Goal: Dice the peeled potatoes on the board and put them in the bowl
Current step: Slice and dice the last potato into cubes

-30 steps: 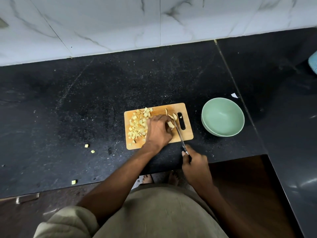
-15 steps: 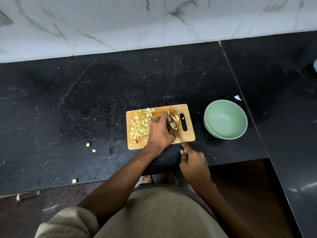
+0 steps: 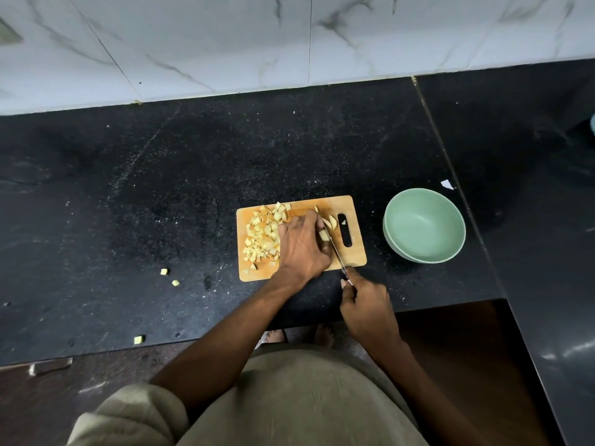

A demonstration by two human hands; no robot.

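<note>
Left hand [image 3: 302,246] pinches potato piece [image 3: 323,235] against knife [image 3: 335,249], right hand [image 3: 367,304] gripping handle; fingertips risk nick; dice [image 3: 262,236] at board's [image 3: 354,255] 9 o'clock may scatter.

Between the cutting board [image 3: 355,252] and the bowl [image 3: 425,225] runs a narrow strip of bare desk [image 3: 161,188]. Left of the board the desk lies open save three stray cubes [image 3: 164,271], probably potato.
</note>
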